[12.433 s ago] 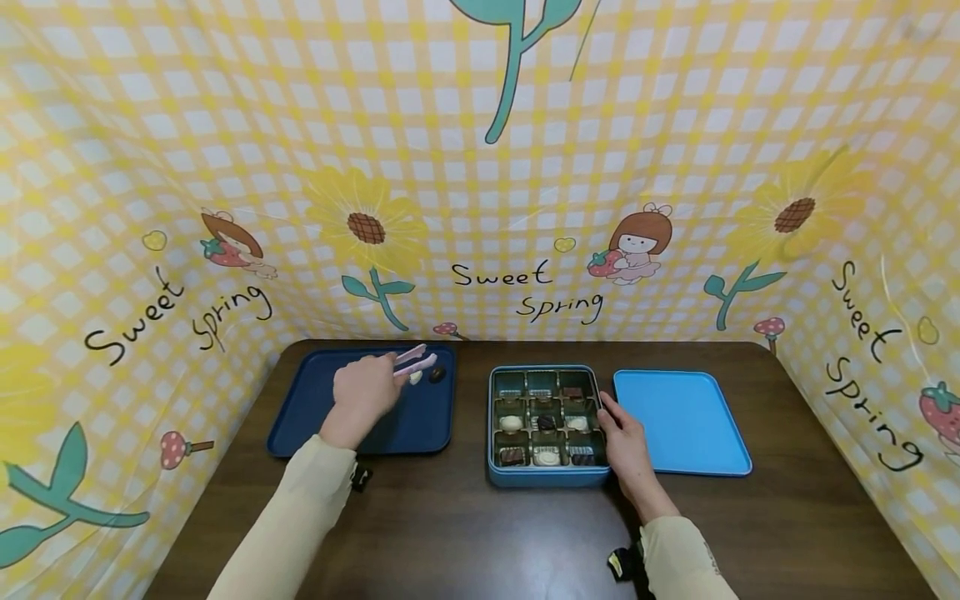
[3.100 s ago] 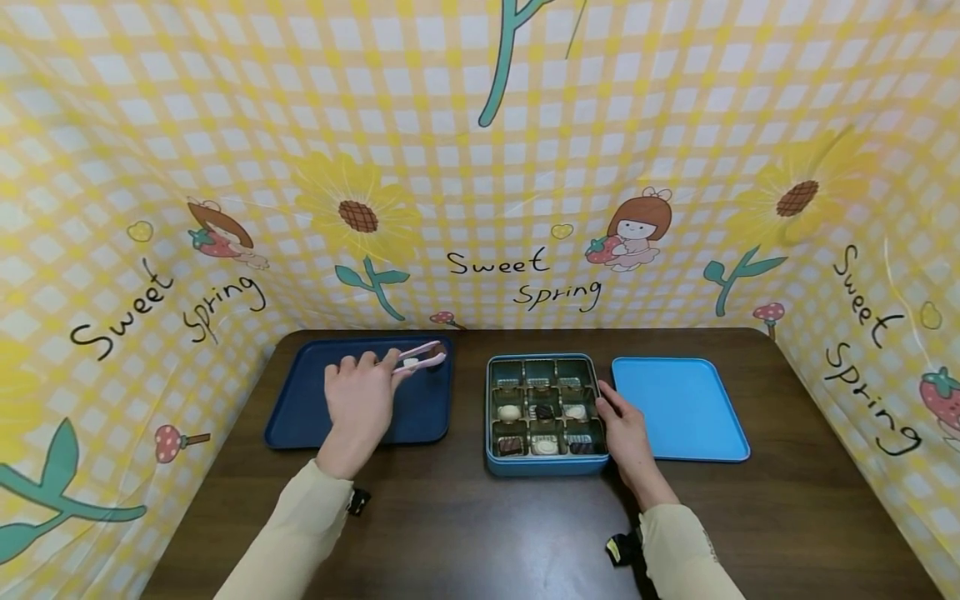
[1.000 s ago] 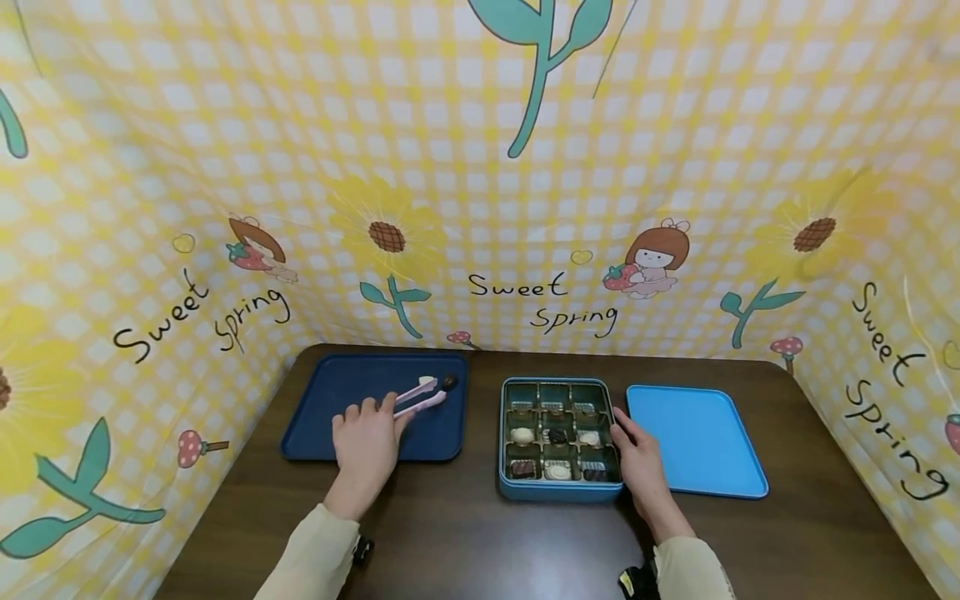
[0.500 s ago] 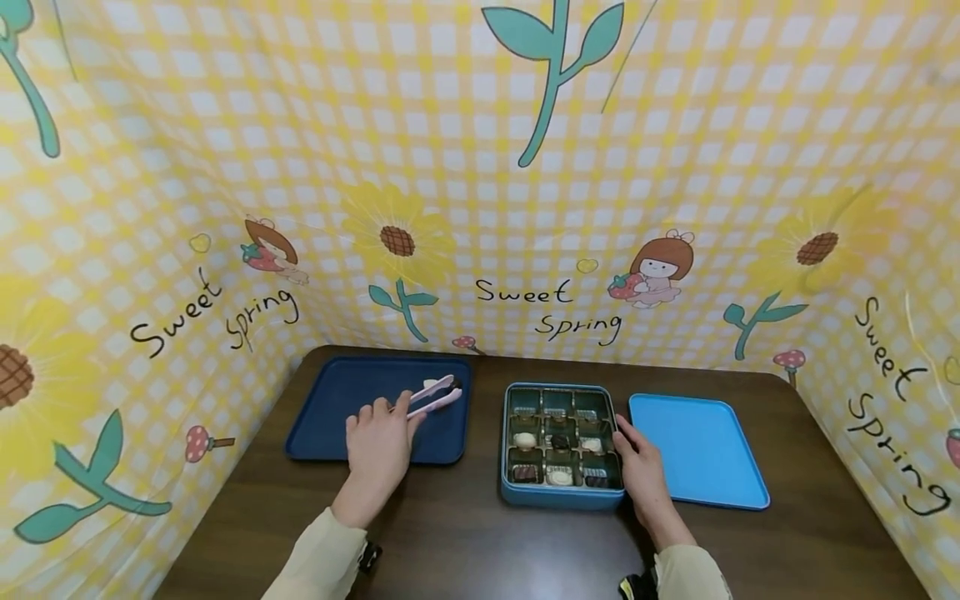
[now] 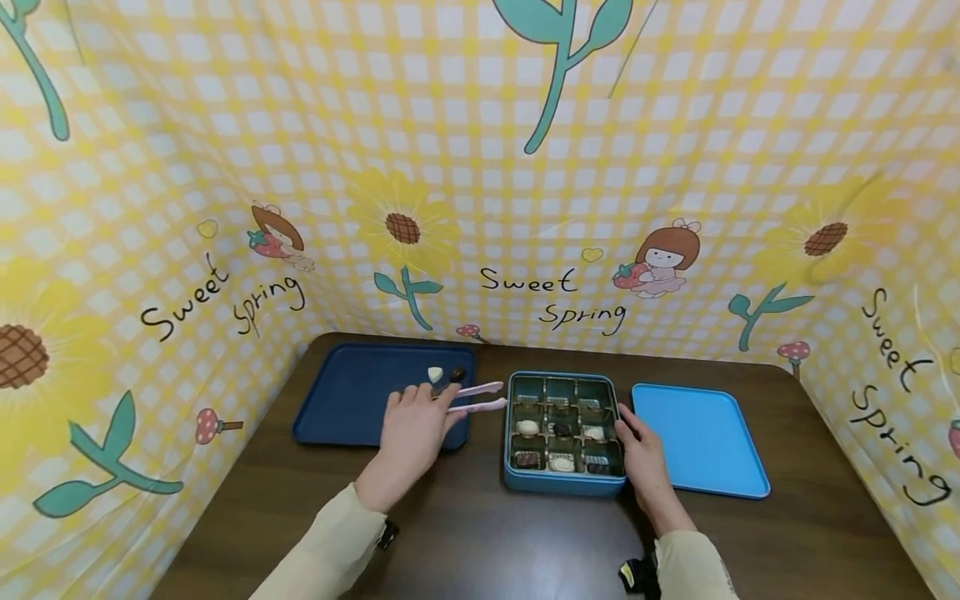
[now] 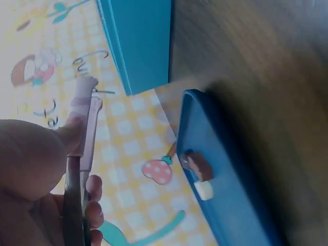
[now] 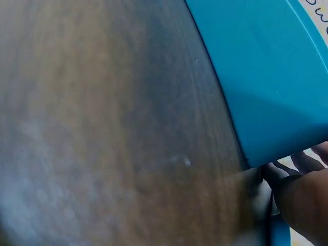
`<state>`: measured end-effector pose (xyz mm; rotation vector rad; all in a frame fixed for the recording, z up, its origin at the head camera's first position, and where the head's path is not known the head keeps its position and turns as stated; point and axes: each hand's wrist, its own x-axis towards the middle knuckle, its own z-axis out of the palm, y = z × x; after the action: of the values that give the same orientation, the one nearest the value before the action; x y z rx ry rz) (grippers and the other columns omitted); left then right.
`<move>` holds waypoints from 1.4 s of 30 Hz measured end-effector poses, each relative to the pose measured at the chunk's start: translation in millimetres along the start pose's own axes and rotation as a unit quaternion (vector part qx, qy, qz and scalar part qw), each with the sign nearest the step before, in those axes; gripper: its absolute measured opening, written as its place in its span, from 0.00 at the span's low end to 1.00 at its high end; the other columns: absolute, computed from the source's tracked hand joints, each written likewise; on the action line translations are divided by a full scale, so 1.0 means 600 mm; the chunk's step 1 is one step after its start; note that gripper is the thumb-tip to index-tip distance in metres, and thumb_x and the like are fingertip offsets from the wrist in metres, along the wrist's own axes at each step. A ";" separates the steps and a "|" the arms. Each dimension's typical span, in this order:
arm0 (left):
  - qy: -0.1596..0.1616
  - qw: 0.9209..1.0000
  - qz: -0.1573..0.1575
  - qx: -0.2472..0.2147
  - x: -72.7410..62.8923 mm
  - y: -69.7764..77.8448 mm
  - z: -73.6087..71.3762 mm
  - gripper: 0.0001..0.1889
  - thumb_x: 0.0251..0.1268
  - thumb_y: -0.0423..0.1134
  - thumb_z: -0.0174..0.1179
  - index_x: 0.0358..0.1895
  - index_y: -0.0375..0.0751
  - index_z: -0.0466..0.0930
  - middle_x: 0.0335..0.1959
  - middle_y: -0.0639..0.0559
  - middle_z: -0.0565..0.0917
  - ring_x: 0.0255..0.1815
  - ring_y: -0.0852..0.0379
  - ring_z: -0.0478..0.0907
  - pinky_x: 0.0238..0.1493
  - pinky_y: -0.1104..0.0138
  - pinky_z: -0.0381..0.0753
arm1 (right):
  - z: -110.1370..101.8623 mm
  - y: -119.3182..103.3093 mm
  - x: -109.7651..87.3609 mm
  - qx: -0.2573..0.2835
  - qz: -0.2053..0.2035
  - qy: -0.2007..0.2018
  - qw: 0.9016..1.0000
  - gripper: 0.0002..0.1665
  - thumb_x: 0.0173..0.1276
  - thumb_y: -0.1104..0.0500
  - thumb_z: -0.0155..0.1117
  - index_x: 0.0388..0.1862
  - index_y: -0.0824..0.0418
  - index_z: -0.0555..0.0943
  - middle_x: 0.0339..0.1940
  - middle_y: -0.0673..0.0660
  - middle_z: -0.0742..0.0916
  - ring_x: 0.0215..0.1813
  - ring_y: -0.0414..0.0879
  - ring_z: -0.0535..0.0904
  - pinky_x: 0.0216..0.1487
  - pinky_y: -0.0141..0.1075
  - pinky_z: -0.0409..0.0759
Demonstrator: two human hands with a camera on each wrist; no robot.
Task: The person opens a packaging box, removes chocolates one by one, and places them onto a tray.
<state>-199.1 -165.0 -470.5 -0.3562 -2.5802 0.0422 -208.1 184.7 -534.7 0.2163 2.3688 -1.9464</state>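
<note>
By right edge of navy tray (image 5: 360, 392), left hand (image 5: 415, 429) has fingers curled round pink tongs (image 5: 480, 407), tips slightly apart. White chocolate (image 5: 435, 374) and dark chocolate (image 5: 457, 374) lie near tray's back-right corner. Right hand (image 5: 645, 454), fingers near-straight, touches right side of blue box (image 5: 564, 482), mid desk (image 5: 487, 533).

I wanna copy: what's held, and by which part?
The left hand grips pink-tipped metal tongs partway along their arms. The right hand touches the side of a square blue box.
</note>
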 end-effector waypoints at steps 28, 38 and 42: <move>-0.332 0.914 0.082 0.218 0.123 0.163 -0.037 0.12 0.77 0.47 0.56 0.52 0.58 0.88 0.46 0.52 0.86 0.44 0.50 0.76 0.55 0.56 0.71 | 0.002 -0.003 0.008 0.004 -0.006 -0.003 1.000 0.30 0.85 0.55 0.44 0.82 0.59 0.58 0.82 0.63 0.60 0.82 0.60 0.48 0.77 0.55 0.53; -0.357 0.888 0.107 0.268 0.118 0.188 -0.020 0.12 0.78 0.49 0.55 0.55 0.61 0.85 0.48 0.53 0.86 0.44 0.49 0.77 0.56 0.56 0.72 | 0.000 0.005 0.006 -0.004 -0.005 0.000 1.000 0.31 0.85 0.54 0.44 0.82 0.59 0.58 0.82 0.63 0.59 0.82 0.60 0.48 0.77 0.56 0.53; -0.360 0.889 0.104 0.264 0.122 0.188 -0.015 0.12 0.78 0.49 0.54 0.55 0.62 0.85 0.47 0.55 0.86 0.42 0.50 0.75 0.54 0.55 0.71 | 0.000 0.004 0.006 0.001 -0.002 -0.002 1.000 0.31 0.85 0.54 0.44 0.82 0.59 0.57 0.82 0.63 0.59 0.82 0.61 0.48 0.77 0.56 0.54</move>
<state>-227.1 -37.4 -437.3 -0.4663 -3.0572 1.1255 -211.0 185.5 -537.4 0.2085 2.3672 -1.9493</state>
